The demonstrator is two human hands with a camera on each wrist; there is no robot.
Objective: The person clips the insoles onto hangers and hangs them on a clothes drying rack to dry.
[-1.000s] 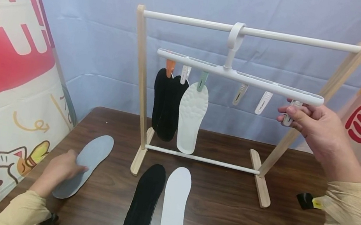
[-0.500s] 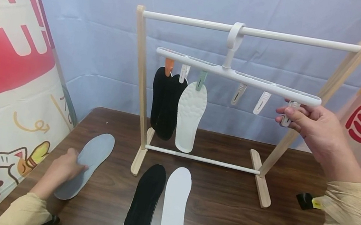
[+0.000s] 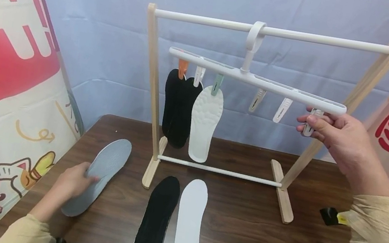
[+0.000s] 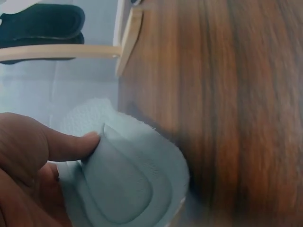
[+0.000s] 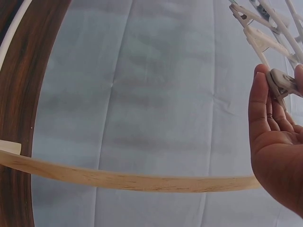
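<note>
Half done, seemingly. Two clipped black insoles (image 3: 182, 113) and one clipped white insole (image 3: 205, 125): hanging, seven o'clock from hook (image 3: 254, 41). Grey insole (image 3: 106, 167), eight o'clock: left grip (image 3: 73, 181) is holding it. End clip (image 3: 308, 129), three o'clock: right grip (image 3: 344, 139) is pinching it. Left to hang: grey, plus loose black insole (image 3: 156, 221) and loose white insole (image 3: 190, 223), lying at six o'clock on bench (image 3: 244, 240).

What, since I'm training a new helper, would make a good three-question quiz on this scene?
1. What does the left hand grip?
2. True or false: the right hand pinches the green clip.
3. How many insoles hang from the white hanger: A) two, B) three, C) four?

Key: 1. The grey insole. 2. False; it pinches the pale clip at the hanger's lower end. 3. B.
</note>
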